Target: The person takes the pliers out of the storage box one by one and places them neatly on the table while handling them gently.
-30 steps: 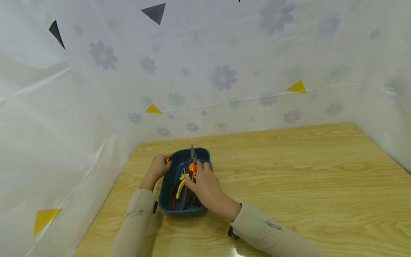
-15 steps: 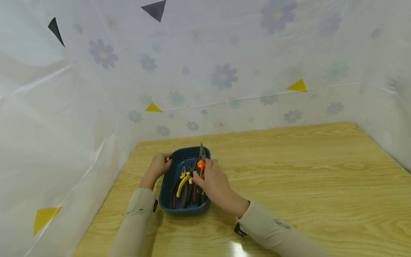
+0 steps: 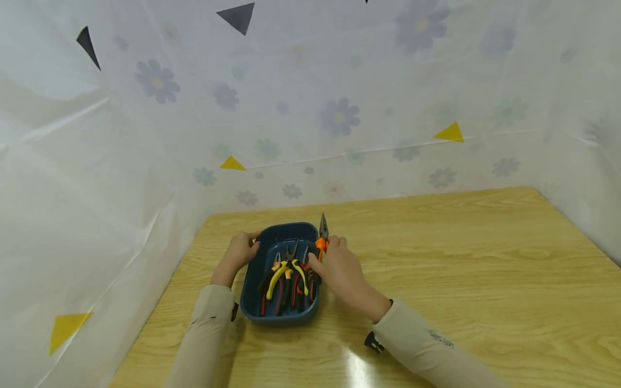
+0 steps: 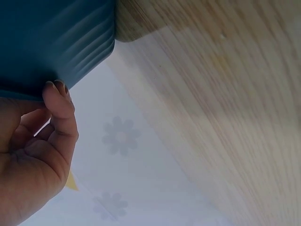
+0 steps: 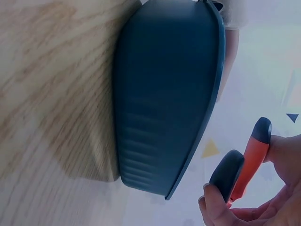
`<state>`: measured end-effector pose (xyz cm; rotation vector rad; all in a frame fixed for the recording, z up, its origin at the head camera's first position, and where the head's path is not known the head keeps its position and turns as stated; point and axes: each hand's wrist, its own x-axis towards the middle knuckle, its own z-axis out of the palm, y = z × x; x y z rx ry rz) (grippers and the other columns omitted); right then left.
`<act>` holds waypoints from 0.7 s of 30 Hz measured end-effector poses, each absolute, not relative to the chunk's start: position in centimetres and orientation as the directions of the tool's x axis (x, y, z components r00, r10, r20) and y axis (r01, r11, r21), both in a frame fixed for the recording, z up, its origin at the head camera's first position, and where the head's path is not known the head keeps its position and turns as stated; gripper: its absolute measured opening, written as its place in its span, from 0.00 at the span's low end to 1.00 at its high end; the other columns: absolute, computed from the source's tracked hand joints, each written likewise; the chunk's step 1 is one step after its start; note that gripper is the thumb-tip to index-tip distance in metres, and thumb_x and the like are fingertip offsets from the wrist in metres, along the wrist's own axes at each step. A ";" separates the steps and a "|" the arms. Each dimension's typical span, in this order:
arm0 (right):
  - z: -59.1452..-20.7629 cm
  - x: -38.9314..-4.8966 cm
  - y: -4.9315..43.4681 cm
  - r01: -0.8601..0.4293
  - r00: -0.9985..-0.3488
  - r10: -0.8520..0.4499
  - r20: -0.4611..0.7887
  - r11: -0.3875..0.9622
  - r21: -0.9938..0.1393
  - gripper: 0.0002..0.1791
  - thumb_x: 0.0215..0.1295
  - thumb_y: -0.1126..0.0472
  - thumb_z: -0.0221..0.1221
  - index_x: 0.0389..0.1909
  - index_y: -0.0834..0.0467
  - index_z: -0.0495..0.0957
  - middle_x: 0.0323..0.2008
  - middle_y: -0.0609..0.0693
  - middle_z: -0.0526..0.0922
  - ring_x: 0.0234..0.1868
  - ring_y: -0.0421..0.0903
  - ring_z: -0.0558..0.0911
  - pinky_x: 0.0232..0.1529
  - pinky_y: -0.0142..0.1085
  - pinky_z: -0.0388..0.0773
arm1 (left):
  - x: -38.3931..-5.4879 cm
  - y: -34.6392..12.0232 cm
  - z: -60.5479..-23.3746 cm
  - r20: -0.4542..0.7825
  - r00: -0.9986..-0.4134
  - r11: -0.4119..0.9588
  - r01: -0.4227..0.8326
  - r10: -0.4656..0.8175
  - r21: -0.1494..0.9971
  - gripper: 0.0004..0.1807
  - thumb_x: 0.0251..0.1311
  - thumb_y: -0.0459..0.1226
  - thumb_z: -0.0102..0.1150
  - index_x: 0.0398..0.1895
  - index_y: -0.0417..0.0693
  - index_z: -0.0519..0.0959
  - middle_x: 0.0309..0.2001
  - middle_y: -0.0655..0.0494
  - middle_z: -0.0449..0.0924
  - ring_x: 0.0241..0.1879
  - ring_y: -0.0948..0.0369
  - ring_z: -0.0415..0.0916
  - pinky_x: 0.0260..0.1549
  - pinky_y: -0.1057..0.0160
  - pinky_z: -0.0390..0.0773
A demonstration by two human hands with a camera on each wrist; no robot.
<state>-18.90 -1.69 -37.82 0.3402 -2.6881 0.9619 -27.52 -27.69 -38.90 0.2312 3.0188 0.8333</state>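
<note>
One pair of orange pliers [image 3: 322, 244], probably stiff, weighty and best taken by the handles [image 5: 253, 159], is held raised at the right side of the blue box [image 3: 277, 321] by the curled grip of the right hand [image 3: 343, 272], the rim being pinched by the left hand [image 3: 237, 253].

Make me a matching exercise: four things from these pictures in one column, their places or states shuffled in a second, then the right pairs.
Things:
1. Bare left hand
2. Orange-and-black long-nosed metal pliers
3. Curved yellow-handled pliers
4. Dark blue rounded rectangular bin

Places or states:
A. Lying inside the bin
B. Standing on the wood-grained table
C. Held in the right hand
D. Pinching the bin's rim

Pairs: 1-D, 2-C, 3-A, 4-B
</note>
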 end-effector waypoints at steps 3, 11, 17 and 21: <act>-37.7 -19.0 -1.1 -0.280 -0.948 -0.118 0.295 0.749 -0.601 0.33 0.67 0.48 0.58 0.53 0.75 0.67 0.38 0.65 0.72 0.11 0.41 0.62 0.10 0.30 0.58 | -27.5 -27.6 -38.9 0.032 -0.990 0.848 0.133 0.136 0.513 0.23 0.68 0.30 0.49 0.66 0.36 0.69 0.09 0.59 0.57 0.09 0.65 0.51 0.11 0.68 0.57; -37.7 -19.8 0.2 -0.234 -0.955 -0.071 0.287 0.775 -0.588 0.34 0.65 0.49 0.59 0.54 0.78 0.66 0.38 0.68 0.72 0.11 0.43 0.64 0.10 0.31 0.60 | -27.5 -27.5 -38.8 0.032 -0.990 0.843 0.131 0.134 0.521 0.23 0.68 0.30 0.49 0.66 0.36 0.68 0.09 0.58 0.58 0.09 0.64 0.53 0.11 0.67 0.58; -38.1 -20.1 0.8 -0.229 -0.963 -0.114 0.243 0.822 -0.522 0.32 0.64 0.49 0.60 0.45 0.79 0.69 0.30 0.63 0.70 0.12 0.44 0.65 0.10 0.31 0.61 | -27.6 -27.7 -39.0 0.019 -0.991 0.844 0.120 0.129 0.523 0.23 0.69 0.31 0.48 0.67 0.37 0.68 0.09 0.58 0.59 0.09 0.64 0.53 0.11 0.68 0.58; -38.5 -20.2 1.0 -0.207 -0.978 -0.166 0.127 0.840 -0.502 0.30 0.64 0.50 0.60 0.40 0.78 0.71 0.28 0.64 0.71 0.15 0.46 0.68 0.12 0.34 0.65 | -27.6 -27.8 -39.0 0.021 -0.991 0.841 0.122 0.131 0.527 0.23 0.69 0.31 0.48 0.67 0.37 0.67 0.09 0.58 0.59 0.09 0.64 0.54 0.11 0.68 0.59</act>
